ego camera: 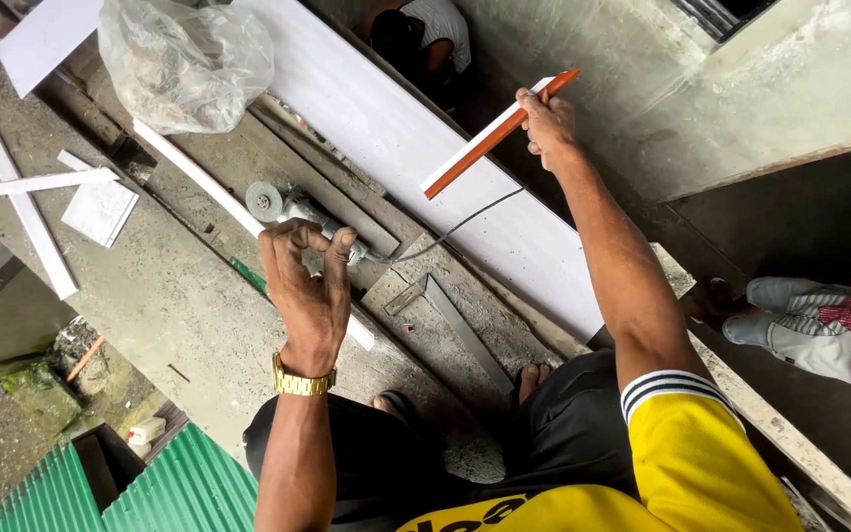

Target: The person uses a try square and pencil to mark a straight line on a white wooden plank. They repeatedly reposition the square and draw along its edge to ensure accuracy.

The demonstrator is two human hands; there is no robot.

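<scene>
My right hand (548,124) is raised and grips one end of a short flat strip (490,138), white on its face with an orange edge, held out over a long white panel (425,148). My left hand (309,281), with a gold watch at the wrist, hovers with its fingers curled and nothing visible in them. It hangs just above an angle grinder (288,207) that lies on the concrete ledge, its black cord (465,222) trailing right. A narrow white strip (199,177) runs under the hand.
A crumpled clear plastic bag (184,59) sits at the top left. White offcuts (98,209) and strips lie on the concrete. A metal square (465,330) rests near my knee. Another person (815,330) sits at the right, one more (425,39) at the top. Green corrugated roofing (184,493) lies below.
</scene>
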